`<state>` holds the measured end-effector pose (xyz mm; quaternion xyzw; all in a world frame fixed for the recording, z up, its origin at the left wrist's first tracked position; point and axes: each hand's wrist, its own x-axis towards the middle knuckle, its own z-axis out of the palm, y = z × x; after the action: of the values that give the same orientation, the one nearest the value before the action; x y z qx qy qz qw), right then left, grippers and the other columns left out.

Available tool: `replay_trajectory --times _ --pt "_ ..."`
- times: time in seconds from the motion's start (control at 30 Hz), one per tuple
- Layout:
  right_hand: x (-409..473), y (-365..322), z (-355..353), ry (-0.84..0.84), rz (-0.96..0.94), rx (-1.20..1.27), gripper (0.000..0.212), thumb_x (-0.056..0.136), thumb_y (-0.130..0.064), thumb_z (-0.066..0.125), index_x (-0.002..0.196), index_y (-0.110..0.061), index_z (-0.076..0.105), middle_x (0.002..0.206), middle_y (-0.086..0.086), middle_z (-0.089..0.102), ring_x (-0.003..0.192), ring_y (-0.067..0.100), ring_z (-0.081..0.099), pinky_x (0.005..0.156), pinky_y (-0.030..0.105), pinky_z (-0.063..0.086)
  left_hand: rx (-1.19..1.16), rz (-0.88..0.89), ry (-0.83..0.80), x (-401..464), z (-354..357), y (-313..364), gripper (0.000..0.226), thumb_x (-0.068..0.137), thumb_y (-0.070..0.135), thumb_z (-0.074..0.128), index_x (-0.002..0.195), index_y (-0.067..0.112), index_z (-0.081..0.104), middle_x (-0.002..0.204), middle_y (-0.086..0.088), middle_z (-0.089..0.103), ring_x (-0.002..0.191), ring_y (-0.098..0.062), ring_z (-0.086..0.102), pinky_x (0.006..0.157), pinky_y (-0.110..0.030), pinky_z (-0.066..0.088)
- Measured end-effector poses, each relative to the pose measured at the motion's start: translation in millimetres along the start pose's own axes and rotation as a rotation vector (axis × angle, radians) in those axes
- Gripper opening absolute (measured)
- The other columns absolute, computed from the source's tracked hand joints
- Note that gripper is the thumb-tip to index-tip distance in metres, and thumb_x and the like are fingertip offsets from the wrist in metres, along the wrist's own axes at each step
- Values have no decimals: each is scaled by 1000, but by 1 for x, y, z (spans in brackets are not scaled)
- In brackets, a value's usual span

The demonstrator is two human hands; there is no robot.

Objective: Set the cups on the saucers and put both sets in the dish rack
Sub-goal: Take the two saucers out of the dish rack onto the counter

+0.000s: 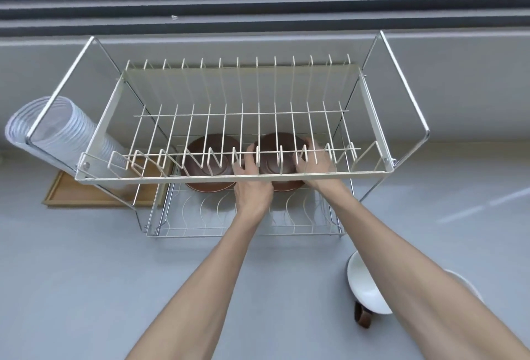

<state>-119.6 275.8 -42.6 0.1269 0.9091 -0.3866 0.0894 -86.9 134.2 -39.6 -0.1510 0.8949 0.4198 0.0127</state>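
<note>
So both of my hands were reaching into the bottom shelf of the dish rack (pixel 375 136). My left hand (pixel 252 184) and my right hand (pixel 314 163) were on either side of the right brown saucer (pixel 276 156). The fingers looked spread and a little bent around its edges. The wires of the top shelf were in the way, so I could not tell for sure if I was gripping it or just touching it.

I counted two brown saucers, side by side on the bottom shelf. The left brown saucer (pixel 208 153) sat alone, and no hand was on it.

I could not see a cup on either saucer. One white cup (pixel 365 285) with a brown handle was out on the gray counter (pixel 86 273), near my right arm and far from the rack. I could only see one cup for sure. My arm hid the spot next to it.

So I think the job was only partly done. The saucers were in, but the cups still had to go on them.

One stack of clear plastic cups (pixel 54 127) leaned by the left end of the rack, over one wooden tray (pixel 86 193).
</note>
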Motion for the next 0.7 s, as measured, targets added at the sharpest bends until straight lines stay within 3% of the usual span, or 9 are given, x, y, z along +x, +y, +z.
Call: replay_trajectory --times 0.1,0.23,0.33,0.4,0.5,0.57,0.6,0.7 --pt "-2 -15 -4 37 -65 -99 43 98 -22 51 137 -2 46 120 25 64 110 43 60 82 36 42 60 -2 10 -4 1 -3 75 92 -2 51 155 28 26 141 -17 38 111 -42 56 89 -40 41" --pt "-5 -10 -8 -2 -37 -99 33 97 -17 50 122 5 54 115 29 64 109 45 59 77 37 44 87 -5 21 -14 2 -7 79 88 -5 56 154 28 27 144 -13 39 119 -40 54 84 -39 39" --pt "-13 -15 -14 -50 44 -177 46 100 -23 48 138 3 42 135 29 53 128 41 48 101 42 41 75 -17 10 -21 0 -8 84 86 -7 58 154 32 27 149 -14 36 119 -42 55 93 -43 44" --pt "-17 -13 -16 -65 70 -185 44 100 -19 46 138 2 43 136 28 52 128 42 48 103 43 41 68 -22 -1 -29 -3 -11 87 85 -8 58 154 34 26 141 -13 39 108 -41 60 91 -41 44" --pt "-27 -6 -14 -66 61 -165 30 98 -17 46 115 5 58 120 27 62 114 43 57 85 37 45 47 -35 -14 -41 -8 -16 90 84 -9 57 155 34 23 129 -10 40 94 -34 60 82 -36 41" --pt "-36 -5 -14 -75 96 -182 21 96 -9 45 86 4 59 100 25 61 100 41 61 72 33 40 -3 -50 -16 -50 -11 -19 90 84 -9 55 156 31 20 130 -10 39 85 -26 53 77 -32 37" --pt "-41 -5 -15 -71 118 -185 19 93 -5 45 84 4 58 99 23 60 98 40 61 71 34 41 -27 -57 -17 -55 -13 -20 92 84 -9 54 157 31 17 129 -8 38 81 -20 49 76 -28 35" --pt "-55 -4 -14 -43 106 -185 35 89 0 44 120 3 60 125 22 61 117 39 57 91 40 47 -62 -59 -5 -67 -20 -23 96 82 -9 51 159 34 12 116 -1 33 69 -4 40 69 -18 26"
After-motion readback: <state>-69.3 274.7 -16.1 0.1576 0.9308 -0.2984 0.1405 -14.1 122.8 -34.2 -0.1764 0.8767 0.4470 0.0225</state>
